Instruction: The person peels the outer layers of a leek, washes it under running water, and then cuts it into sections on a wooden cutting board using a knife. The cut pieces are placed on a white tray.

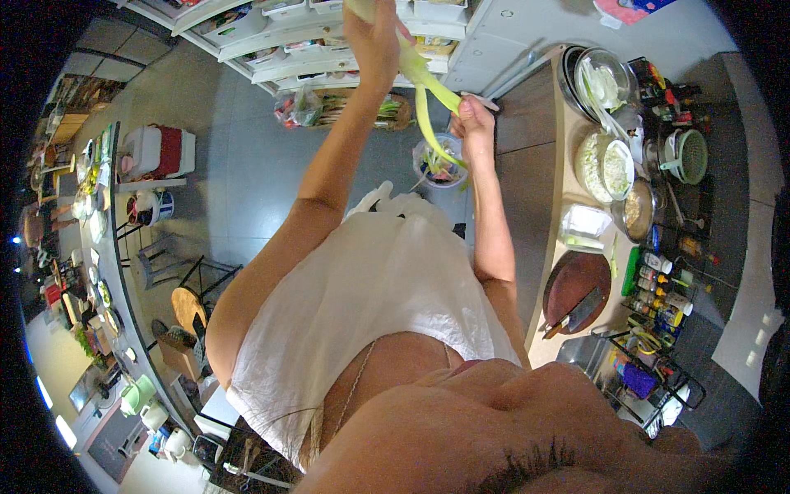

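Note:
My left hand (373, 46), at the top of the view, grips the pale thick part of a long leafy vegetable (415, 66), perhaps a cabbage or leek stalk. Lower and to the right, my right hand (475, 120) pinches a yellow-green leaf of it. Another leaf hangs in a curve between my hands and over a clear plastic bin (441, 180) of vegetable scraps on the floor. The vegetable's upper end is cut off by the picture's top edge.
On the right counter are a round wooden board (561, 278) with a cleaver (586, 309), bowls of chopped vegetable (616, 170) and a green colander (691, 157). White shelves (339, 31) stand ahead, with bundled vegetables (345, 111) on the floor before them. A long table (123, 272) stands left.

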The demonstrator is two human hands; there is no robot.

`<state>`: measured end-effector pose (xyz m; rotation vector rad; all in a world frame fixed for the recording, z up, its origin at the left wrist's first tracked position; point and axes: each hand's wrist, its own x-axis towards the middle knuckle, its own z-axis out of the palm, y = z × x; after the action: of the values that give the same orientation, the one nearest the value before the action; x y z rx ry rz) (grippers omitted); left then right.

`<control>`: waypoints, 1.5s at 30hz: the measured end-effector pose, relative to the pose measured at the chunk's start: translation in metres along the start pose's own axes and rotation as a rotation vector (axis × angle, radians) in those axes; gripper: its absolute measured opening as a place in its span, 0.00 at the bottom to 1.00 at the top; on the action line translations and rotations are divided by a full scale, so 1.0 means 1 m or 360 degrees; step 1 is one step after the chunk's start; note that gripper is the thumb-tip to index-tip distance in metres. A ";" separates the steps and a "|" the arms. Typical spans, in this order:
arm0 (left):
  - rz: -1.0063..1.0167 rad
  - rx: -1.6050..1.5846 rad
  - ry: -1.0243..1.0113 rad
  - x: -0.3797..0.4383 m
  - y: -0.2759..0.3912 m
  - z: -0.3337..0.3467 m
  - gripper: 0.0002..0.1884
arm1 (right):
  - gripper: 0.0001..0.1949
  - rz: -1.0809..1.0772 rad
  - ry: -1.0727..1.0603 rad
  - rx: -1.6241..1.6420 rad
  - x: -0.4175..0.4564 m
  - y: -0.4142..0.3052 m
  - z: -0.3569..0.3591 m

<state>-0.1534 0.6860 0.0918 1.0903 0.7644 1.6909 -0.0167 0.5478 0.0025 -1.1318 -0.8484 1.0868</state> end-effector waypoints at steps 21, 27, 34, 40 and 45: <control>-0.0128 -0.0420 -0.0660 -0.003 -0.024 -0.030 0.31 | 0.32 0.0502 0.0637 -0.1812 0.003 0.187 -0.176; -0.0332 -0.0393 -0.0519 -0.023 -0.049 -0.007 0.29 | 0.20 -0.0156 0.0307 -0.0981 0.050 0.050 -0.103; -0.0199 -0.0175 -0.0531 -0.042 -0.046 0.036 0.21 | 0.11 -0.0867 0.0103 -0.1239 0.033 -0.090 0.018; -0.0107 -0.0031 -0.0695 -0.056 -0.036 0.036 0.11 | 0.14 -0.1005 0.0315 -0.1290 0.023 -0.075 0.027; -0.0137 -0.0012 -0.0834 -0.058 -0.057 0.025 0.09 | 0.11 -0.0933 0.0243 -0.1122 0.029 -0.062 0.012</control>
<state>-0.1001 0.6523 0.0352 1.3944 0.4578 1.2502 -0.0061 0.5747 0.0655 -1.3824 -1.3829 0.1988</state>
